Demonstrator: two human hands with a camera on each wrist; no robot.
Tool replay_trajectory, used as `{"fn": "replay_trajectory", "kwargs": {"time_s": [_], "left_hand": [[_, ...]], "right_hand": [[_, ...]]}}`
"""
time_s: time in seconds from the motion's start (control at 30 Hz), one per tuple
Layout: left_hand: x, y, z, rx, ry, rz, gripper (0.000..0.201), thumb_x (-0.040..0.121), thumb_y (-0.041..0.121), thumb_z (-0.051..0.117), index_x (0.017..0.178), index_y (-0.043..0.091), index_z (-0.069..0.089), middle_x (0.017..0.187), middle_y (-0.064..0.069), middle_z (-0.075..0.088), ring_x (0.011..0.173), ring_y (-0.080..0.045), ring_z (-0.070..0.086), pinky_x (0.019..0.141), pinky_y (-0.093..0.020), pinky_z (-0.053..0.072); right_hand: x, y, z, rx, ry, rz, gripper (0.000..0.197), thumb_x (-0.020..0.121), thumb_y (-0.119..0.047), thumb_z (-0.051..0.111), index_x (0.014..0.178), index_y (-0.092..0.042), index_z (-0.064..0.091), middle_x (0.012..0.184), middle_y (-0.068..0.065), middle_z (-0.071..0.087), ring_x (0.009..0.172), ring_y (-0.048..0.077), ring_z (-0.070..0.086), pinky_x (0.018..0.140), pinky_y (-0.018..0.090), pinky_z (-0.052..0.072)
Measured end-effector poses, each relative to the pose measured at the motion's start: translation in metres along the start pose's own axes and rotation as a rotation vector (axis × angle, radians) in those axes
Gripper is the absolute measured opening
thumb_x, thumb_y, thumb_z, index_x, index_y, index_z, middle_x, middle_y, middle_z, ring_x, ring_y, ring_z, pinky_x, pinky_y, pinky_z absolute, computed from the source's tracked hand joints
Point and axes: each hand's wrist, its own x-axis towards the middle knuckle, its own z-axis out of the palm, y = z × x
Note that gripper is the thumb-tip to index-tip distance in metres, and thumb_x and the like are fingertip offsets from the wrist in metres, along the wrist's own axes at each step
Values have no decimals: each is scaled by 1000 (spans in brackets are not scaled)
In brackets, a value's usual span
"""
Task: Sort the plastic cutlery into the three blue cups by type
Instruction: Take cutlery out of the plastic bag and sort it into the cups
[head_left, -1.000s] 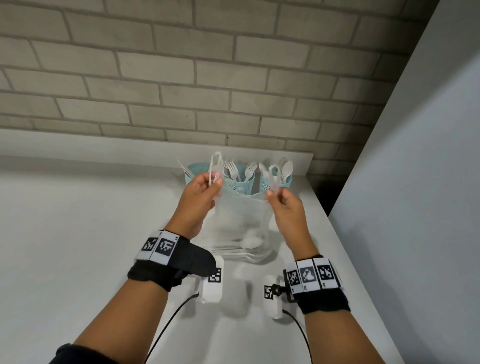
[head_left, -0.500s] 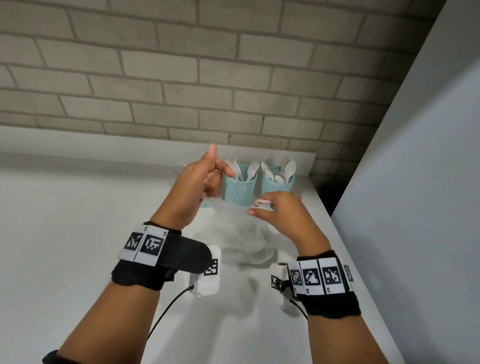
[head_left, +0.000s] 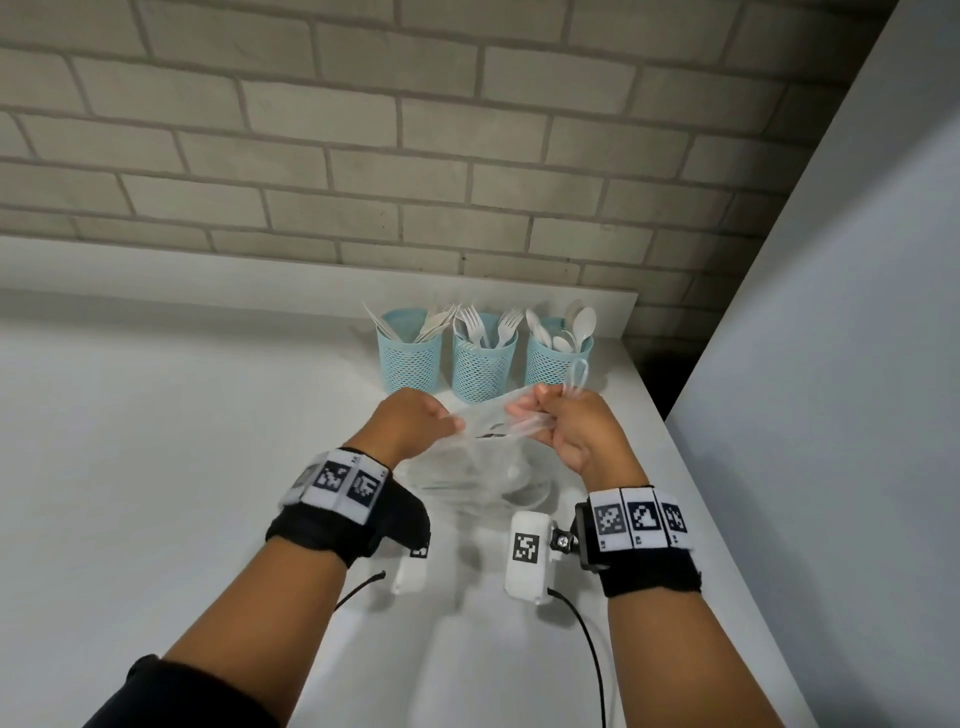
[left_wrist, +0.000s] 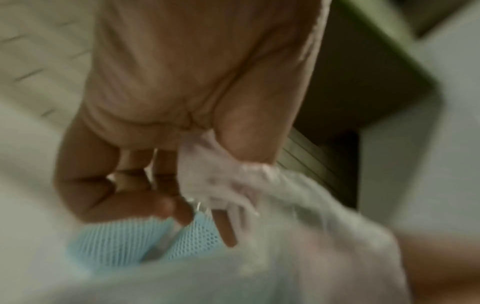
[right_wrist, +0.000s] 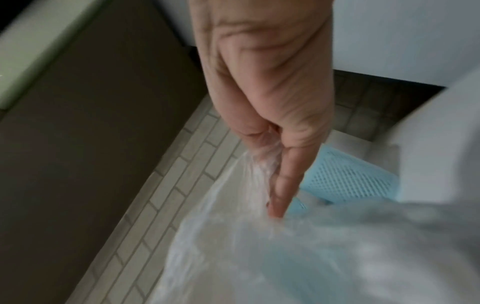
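Three blue mesh cups stand in a row at the back of the white counter: the left cup (head_left: 413, 349) holds knives, the middle cup (head_left: 483, 358) forks, the right cup (head_left: 555, 358) spoons. Just in front of them both hands hold a clear plastic bag (head_left: 480, 467) with white cutlery lying in its bottom. My left hand (head_left: 415, 423) grips one gathered edge of the bag (left_wrist: 215, 181). My right hand (head_left: 566, 421) grips the other edge (right_wrist: 259, 164), with a bag handle loop sticking up above the fist.
A brick wall (head_left: 363, 156) rises behind the counter's raised back ledge (head_left: 311, 280). A grey panel (head_left: 841, 364) runs along the right, with a dark gap (head_left: 660, 374) beside the counter's right edge. Bare counter (head_left: 156, 441) stretches to the left.
Both hands have come down and toward each other, from holding the bag's handles raised in front of the cups to gripping its gathered top low over the counter. The cups now show fully.
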Motion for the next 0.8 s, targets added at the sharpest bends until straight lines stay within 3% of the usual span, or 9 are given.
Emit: {"fn": "replay_trajectory", "kwargs": {"time_s": [0.13,0.3,0.33,0.37,0.4,0.47,0.6,0.7,0.8], "left_hand": [[3,-8,-1,-999,-298,-331,9,95,12,52,87,8,54,94,-9,60,76,-23,67,62,-32,58],[16,-27,6,-1415,-331,-409,9,92,0,49,87,6,52,93,-16,62,93,-29,62,56,-40,56],[16,-30,6,-1437,-325,-434,14,85,-7,57,82,6,51,81,-18,62,79,-27,64,57,-35,56],[18,-33,6,-1493,-298,-456,19,81,-6,62,77,7,49,63,-14,61,58,-22,64,58,-13,32],[18,-34,6,-1586,-260,-477,20,86,3,60,74,9,45,47,-9,54,40,-17,56,33,-19,39],[16,-36,2,-1697,-211,-517,27,95,27,50,77,9,43,41,-2,43,25,-12,39,37,-15,45],[11,-31,1,-1287,-188,-360,33,89,34,61,113,15,48,90,-4,54,54,-12,52,51,-20,50],[7,-24,5,-654,-53,-199,42,81,38,70,115,21,50,120,-2,48,101,-18,55,76,-31,50],[3,-17,5,-95,135,-124,56,71,50,74,115,22,52,129,-10,37,116,-29,51,96,-39,47]], "right_hand": [[8,14,-10,499,-16,160,24,97,2,37,78,0,50,49,7,62,40,11,62,43,20,52],[25,30,-19,612,89,322,19,94,-6,50,77,0,55,42,4,56,27,7,46,28,13,35],[29,34,-22,539,87,325,14,91,-11,57,80,-3,56,47,2,57,33,8,49,33,14,39],[32,38,-25,486,81,329,12,86,-16,63,84,-5,57,55,2,59,41,10,51,41,18,42],[33,38,-28,478,89,338,16,83,-18,66,87,-5,56,63,4,60,45,10,50,43,18,41],[32,31,-32,530,133,330,19,86,-19,63,91,-4,53,76,5,57,34,9,45,33,16,37],[17,15,-24,150,192,96,41,89,-21,60,125,-6,46,106,7,58,66,15,60,51,23,47],[1,7,-15,-687,400,-176,66,85,-37,64,139,-23,29,134,10,31,115,27,41,92,39,40],[-15,-3,-8,-1137,450,-348,64,87,-46,57,141,-27,27,144,16,19,130,35,24,103,48,29]]}}
